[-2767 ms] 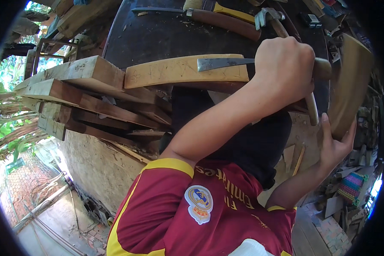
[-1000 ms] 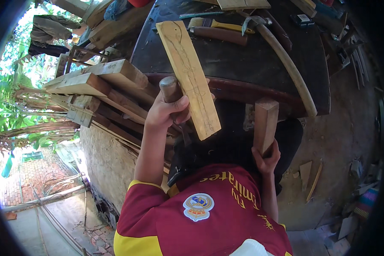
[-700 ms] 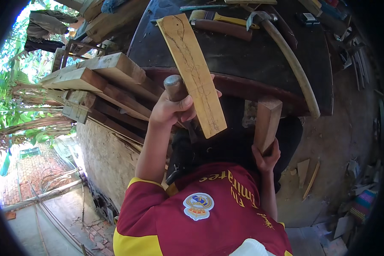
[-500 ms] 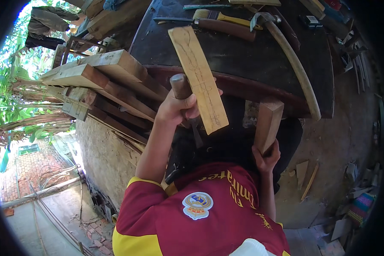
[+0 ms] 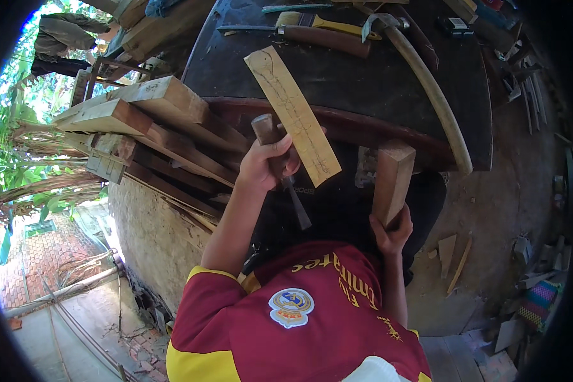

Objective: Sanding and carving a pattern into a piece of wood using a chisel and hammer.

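Yellow board (image 5: 295,116), darkly squiggled

My board (image 5: 294,114) is smooth wood | my chisel's handle (image 5: 265,130) is wood, its blade (image 5: 299,209) metal | my block (image 5: 393,181) is matt wood

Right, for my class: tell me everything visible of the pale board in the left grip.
The pale board is long, flat, yellowish and apparently wooden, with fairly straight edges. Dark, wavy drawn lines run along its visible face. It slants in the view, upper end to the left, seemingly lifted clear of the dark table. The left grip holds it, alongside a chisel; whether that touches it is unclear.
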### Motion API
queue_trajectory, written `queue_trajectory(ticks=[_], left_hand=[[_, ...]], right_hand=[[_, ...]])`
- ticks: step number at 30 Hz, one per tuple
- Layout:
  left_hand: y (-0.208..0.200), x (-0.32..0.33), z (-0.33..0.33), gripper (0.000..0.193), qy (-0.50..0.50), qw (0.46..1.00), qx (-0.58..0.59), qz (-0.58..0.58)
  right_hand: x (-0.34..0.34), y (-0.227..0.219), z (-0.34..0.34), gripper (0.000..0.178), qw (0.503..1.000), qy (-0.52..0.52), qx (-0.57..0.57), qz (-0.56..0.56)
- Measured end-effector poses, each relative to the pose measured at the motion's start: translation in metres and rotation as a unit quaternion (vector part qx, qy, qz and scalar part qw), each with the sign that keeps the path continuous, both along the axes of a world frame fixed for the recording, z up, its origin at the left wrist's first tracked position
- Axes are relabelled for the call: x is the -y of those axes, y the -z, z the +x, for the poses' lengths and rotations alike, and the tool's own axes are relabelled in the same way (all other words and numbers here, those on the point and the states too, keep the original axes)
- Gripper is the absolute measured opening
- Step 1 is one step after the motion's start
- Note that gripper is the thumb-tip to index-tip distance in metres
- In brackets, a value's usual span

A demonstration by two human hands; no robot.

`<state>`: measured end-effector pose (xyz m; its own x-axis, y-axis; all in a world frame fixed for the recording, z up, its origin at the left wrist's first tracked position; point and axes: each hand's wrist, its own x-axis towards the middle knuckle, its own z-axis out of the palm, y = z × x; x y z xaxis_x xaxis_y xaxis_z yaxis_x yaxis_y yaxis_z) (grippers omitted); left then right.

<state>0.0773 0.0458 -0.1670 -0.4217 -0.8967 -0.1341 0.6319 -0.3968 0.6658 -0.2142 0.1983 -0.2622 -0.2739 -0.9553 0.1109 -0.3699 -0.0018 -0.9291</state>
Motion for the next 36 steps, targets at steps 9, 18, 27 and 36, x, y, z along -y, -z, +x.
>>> queue_trajectory(ticks=[9, 18, 27, 36], left_hand=[[-0.013, -0.001, -0.008, 0.026, -0.066, 0.990, 0.122, 0.022], [-0.020, -0.001, -0.010, 0.024, -0.075, 0.984, 0.159, 0.033], [-0.020, -0.003, -0.015, 0.021, -0.092, 0.979, 0.176, 0.040], [-0.016, 0.000, -0.020, 0.020, -0.104, 0.973, 0.205, 0.025]], right_hand=[[0.000, -0.001, 0.000, 0.065, 1.000, 0.003, -0.015, 0.006], [0.001, -0.002, -0.001, 0.064, 0.999, 0.002, -0.005, 0.032], [0.001, 0.002, 0.000, 0.062, 1.000, 0.016, -0.010, 0.011], [0.004, -0.006, 0.001, 0.059, 0.999, 0.017, 0.004, 0.040]])
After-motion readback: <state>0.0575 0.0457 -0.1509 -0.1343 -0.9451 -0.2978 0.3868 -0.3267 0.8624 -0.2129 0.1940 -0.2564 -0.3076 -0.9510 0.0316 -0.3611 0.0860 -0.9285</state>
